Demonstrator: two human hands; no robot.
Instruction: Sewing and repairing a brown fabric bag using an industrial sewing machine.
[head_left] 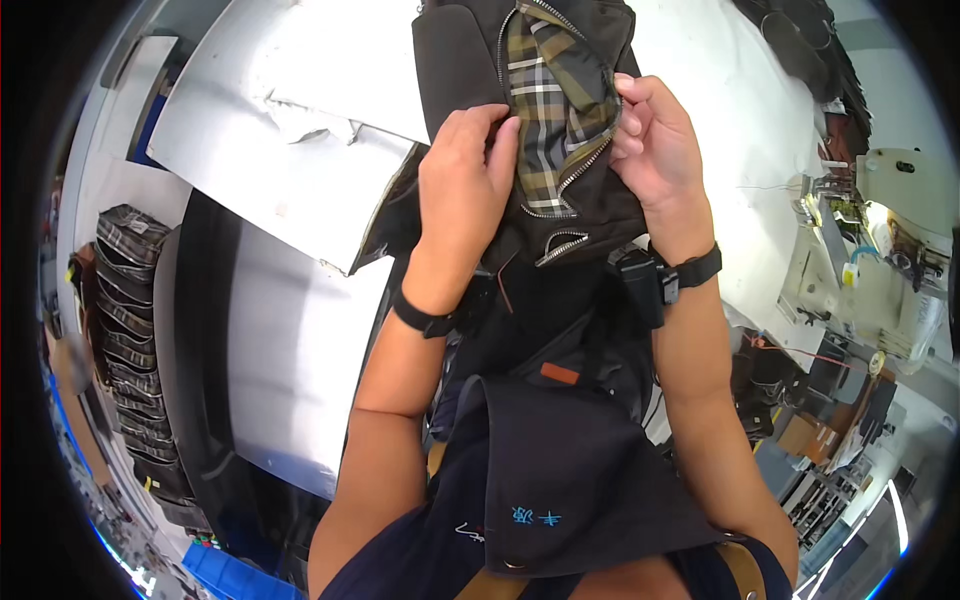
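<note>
Your two hands were apart, one on each side of the open zipped compartment of a black fabric bag (592, 200). The bag lay in front of you at the near edge of the white work table (725, 70). The mouth of the compartment gaped lengthwise, and a plaid lining (543, 95) in olive, black and white filled it, rumpled and folded over on itself at the upper right. Silvery zipper teeth (590, 163) curved along the rim of that mouth. Your right hand (662, 145) had the right-hand rim pinched between thumb and fingers. Your left hand (462, 180) rested against the left-hand rim, thumb beside the lining; whether its fingers were clamped on the cloth, you could not tell from this view. Nearer to you on the same bag, a short second zipper (562, 246) stood partly parted, its inside too dark to read. Well apart to your left, a row of plaid-lined dark pieces (130, 350) was packed closely together. Below it sat a blue plastic bin (232, 575), its contents unclear at the rim of the view. Over to your right stood a pale sewing machine (905, 195), and below it a brown cardboard box (800, 436).
</note>
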